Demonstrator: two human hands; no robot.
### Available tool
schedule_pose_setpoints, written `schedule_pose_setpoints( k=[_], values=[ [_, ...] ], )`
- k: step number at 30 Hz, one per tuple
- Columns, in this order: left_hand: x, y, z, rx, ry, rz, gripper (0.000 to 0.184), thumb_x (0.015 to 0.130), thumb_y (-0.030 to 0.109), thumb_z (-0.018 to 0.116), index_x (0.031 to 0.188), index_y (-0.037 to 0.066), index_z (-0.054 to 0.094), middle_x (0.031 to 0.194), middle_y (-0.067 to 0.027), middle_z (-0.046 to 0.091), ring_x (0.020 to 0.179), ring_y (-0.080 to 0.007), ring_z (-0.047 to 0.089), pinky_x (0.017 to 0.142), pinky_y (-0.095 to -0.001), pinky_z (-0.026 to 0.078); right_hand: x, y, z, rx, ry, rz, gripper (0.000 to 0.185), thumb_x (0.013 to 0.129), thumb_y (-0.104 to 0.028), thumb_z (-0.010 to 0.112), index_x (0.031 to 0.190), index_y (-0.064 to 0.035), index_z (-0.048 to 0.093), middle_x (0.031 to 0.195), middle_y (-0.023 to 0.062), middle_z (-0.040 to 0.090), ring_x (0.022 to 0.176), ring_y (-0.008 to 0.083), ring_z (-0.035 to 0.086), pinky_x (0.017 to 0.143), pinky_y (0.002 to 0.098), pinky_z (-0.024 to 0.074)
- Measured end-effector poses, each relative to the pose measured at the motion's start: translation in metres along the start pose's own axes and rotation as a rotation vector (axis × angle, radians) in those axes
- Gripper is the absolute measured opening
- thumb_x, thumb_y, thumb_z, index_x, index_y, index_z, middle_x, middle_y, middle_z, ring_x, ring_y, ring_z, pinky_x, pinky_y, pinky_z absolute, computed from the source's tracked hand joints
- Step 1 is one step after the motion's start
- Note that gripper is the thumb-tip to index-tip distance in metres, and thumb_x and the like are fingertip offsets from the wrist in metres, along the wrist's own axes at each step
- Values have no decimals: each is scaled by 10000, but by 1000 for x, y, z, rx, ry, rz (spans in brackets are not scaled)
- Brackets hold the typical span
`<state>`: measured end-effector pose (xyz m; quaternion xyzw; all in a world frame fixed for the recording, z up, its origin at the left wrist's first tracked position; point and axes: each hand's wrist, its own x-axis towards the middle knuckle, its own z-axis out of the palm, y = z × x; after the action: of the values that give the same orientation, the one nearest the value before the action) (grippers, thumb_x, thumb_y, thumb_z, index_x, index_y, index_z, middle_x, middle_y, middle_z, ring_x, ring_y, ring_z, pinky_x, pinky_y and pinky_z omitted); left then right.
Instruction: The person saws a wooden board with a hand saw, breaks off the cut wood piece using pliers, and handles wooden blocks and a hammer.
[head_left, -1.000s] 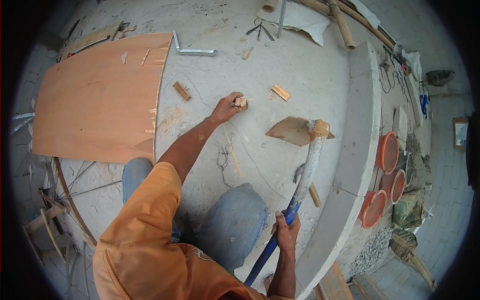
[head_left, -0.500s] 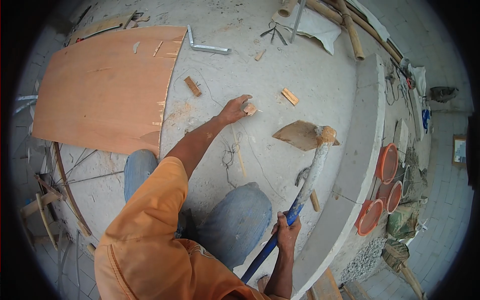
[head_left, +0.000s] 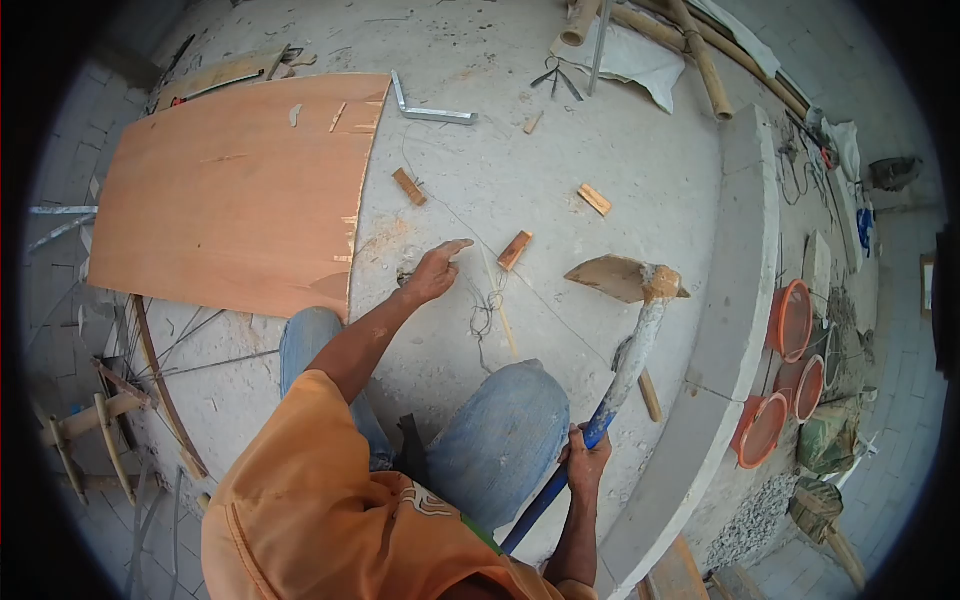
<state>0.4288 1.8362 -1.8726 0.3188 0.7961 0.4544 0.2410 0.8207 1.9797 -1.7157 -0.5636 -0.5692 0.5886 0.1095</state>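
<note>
My left hand [head_left: 435, 272] hangs over the concrete floor with its index finger stretched out and nothing in it. To its right a short wood block [head_left: 515, 250] lies on the floor, apart from the fingers. My right hand [head_left: 587, 455] is wrapped round the blue lower handle of a hoe [head_left: 630, 370]. The hoe's broad metal blade [head_left: 608, 278] points left, at the far end of the white-spattered shaft. Thin tangled wire [head_left: 484, 318] and a thin pale stick [head_left: 508, 330] lie between my left hand and my knee.
A large plywood sheet [head_left: 230, 200] covers the floor at left. Wood blocks [head_left: 409, 187] [head_left: 594, 199] and a bent metal channel [head_left: 437, 116] lie ahead. A low concrete kerb [head_left: 735, 260] runs along the right, with orange buckets [head_left: 763, 432] and gravel [head_left: 745, 515] beyond. Bamboo poles [head_left: 705, 65] lie at top right.
My left hand has let go of the wood block, now on the floor, and drawn back toward me. My right hand keeps its hold on the hoe. The view has shifted slightly.
</note>
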Motion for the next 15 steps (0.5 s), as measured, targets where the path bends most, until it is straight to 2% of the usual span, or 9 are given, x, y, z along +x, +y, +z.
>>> schedule_pose_setpoints(
  k=[2, 4, 5, 7, 11, 12, 13, 14, 15],
  values=[
    [-38, -11, -18, -47, 45, -81, 515, 860, -62, 535, 1371, 7, 526, 1307, -202, 606, 1223, -270, 588, 1012, -342, 483, 7, 20, -10, -54, -69, 19, 220, 913, -128, 710, 976, -12, 534, 637, 39, 554, 439, 116, 520, 427, 280, 432],
    [-72, -13, -39, 19, 27, -146, 482, 856, -43, 552, 1335, 14, 555, 1314, -231, 598, 1256, -345, 569, 985, -371, 497, 12, 31, -14, -48, -28, 5, 238, 905, -148, 723, 969, -17, 535, 644, 37, 561, 464, 117, 536, 441, 284, 442],
    [-88, -18, -40, 17, 8, -138, 482, 856, -43, 552, 1335, 14, 555, 1314, -231, 598, 1256, -345, 569, 985, -371, 497, 10, 35, -17, -60, -11, -4, 256, 898, -167, 737, 962, -21, 537, 650, 35, 569, 488, 118, 551, 456, 288, 452],
    [-104, -26, -40, -104, 117, -196, 477, 852, 0, 587, 1328, -8, 549, 1308, -237, 597, 1232, -372, 573, 1005, -407, 480, 11, 38, -20, -113, 28, -8, 280, 890, -186, 749, 957, -19, 534, 660, 39, 577, 513, 127, 567, 476, 294, 466],
    [-96, -21, -18, 128, 94, -187, 473, 843, 52, 624, 1306, -18, 556, 1320, -239, 580, 1250, -400, 538, 1052, -453, 435, 17, 45, -19, -244, 70, -50, 359, 870, -254, 777, 934, -11, 521, 684, 67, 614, 559, 164, 606, 527, 312, 506],
    [-85, -22, -9, 209, 145, -89, 474, 840, 75, 633, 1301, -9, 561, 1331, -233, 568, 1272, -407, 508, 1071, -470, 411, 17, 44, -20, -246, 73, -52, 359, 870, -254, 777, 934, -11, 521, 684, 67, 614, 559, 164, 606, 527, 312, 506],
    [-74, -19, -2, 287, 198, 6, 476, 836, 98, 643, 1295, 1, 566, 1343, -227, 556, 1294, -414, 478, 1090, -488, 387, 17, 43, -21, -281, 71, -43, 382, 871, -269, 777, 983, 5, 536, 735, 98, 638, 621, 179, 631, 577, 319, 522],
    [-61, -18, 4, 281, 203, 1, 476, 836, 98, 643, 1295, 1, 566, 1343, -227, 556, 1294, -414, 478, 1090, -488, 387, 18, 41, -22, -318, 66, -35, 412, 871, -283, 778, 1033, 20, 551, 787, 128, 662, 682, 194, 657, 628, 327, 538],
    [-46, -12, 7, 362, 237, 21, 469, 841, 108, 642, 1293, 10, 570, 1349, -219, 549, 1310, -406, 462, 1094, -488, 381, 17, 32, -20, -329, 64, -36, 412, 871, -283, 778, 1033, 20, 551, 787, 128, 662, 682, 194, 657, 628, 327, 538]
  ],
)
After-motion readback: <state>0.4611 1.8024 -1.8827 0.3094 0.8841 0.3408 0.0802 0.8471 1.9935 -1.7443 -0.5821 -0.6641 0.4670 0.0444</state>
